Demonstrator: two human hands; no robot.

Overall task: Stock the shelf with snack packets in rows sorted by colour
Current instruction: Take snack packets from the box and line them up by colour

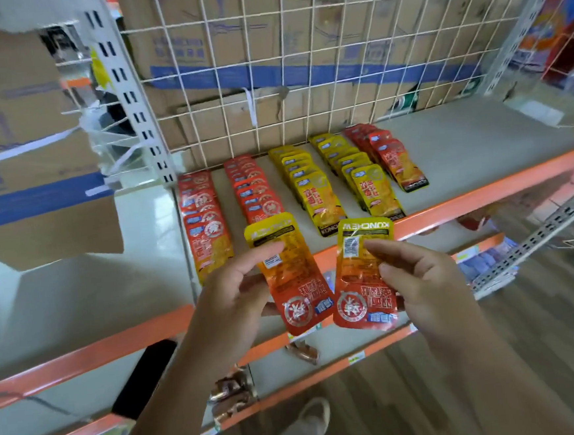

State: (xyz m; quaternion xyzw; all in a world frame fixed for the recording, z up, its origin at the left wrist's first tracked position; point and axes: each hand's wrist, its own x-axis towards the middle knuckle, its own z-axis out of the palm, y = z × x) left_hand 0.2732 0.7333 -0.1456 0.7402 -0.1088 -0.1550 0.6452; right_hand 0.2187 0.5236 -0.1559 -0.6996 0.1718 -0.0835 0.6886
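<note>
Cardboard boxes banded in blue are seen at the far left and behind the white wire grid by which the shelf is backed. Its pale board is edged in orange along the front.

Five rows of snack packets are laid on the board, each overlapped like tiles from the grid toward the front edge. At the left the first red row is set beside the slotted upright, and the second red row is placed just beside it. These are followed by the first yellow row, the second yellow row and the third red row, which is shorter and kept nearer the grid.

Before the front edge, two more packets are held in the air, close side by side and upside down to the camera. The left packet is pinched in the grip of the left hand, thumb on its face and fingers behind. It is seen in front of the second red row's near end. The right packet is gripped likewise by the right hand, below the first yellow row. Both are glossy, yellow at the far end under a black band of lettering, and shaded to red at the near end, where a white round seal and a small blue label are printed. A barcode is shown on the right packet.

Lower shelves and a wooden floor are visible below.
</note>
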